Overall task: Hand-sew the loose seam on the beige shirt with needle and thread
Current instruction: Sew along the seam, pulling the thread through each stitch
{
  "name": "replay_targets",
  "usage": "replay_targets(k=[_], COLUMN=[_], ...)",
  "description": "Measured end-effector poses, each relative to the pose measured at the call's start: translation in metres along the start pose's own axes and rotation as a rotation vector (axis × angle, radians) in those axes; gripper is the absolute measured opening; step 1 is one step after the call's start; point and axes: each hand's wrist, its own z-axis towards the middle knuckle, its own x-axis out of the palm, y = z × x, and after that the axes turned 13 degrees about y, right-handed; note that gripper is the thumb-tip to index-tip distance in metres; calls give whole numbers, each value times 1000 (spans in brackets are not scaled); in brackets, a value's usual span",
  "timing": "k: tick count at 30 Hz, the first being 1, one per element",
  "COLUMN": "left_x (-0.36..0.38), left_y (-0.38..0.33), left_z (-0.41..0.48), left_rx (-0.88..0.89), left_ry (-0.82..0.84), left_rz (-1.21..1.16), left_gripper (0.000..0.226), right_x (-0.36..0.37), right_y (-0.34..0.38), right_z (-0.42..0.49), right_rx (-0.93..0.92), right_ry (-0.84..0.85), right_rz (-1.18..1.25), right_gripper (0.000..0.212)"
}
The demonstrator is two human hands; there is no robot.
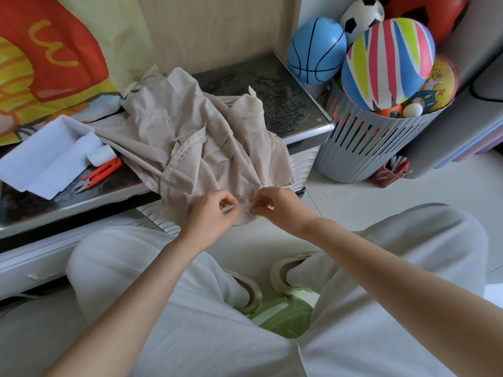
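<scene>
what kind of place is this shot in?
Probably a home, perhaps a child's room: a grey slotted basket heaped with toy balls, a cartoon-print cloth at left, and a low table bearing the beige shirt.

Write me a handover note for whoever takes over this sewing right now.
Left hand pinches the hem of the crumpled beige fabric shirt, which drapes off the dark table.
Right hand pinches the thin metal needle at that hem.
Red-handled thread snips and white plastic tray lie on the table's left.
Done: stitching is under way; how far is hidden.
Left: finish seam, knot, cut thread.
</scene>
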Motion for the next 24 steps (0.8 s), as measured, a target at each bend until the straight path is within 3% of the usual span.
replay_targets(k=[7,11,14,17,20,24], left_x=[1,-1,-2,0,1,1], left_y=[-3,-6,-7,-7,-9,-9], left_z=[-1,-2,-4,-6,-9,-9], left_rx=[97,146,179,163,146,112], left_ry=[0,13,47,56,76,94], left_rz=[20,69,106,142,155,216], left_gripper=[14,12,23,34,25,31], right_x=[-8,-13,-19,-27,-34,-47], right_y=[-2,-2,3,9,13,21], right_z=[-2,0,-1,-3,-4,-11], right_rx=[27,44,65,66,47,57], right_ry=[9,39,46,41,-10,-63], right_rz=[67,197,338,552,698,693], right_gripper=[14,14,23,26,26,21])
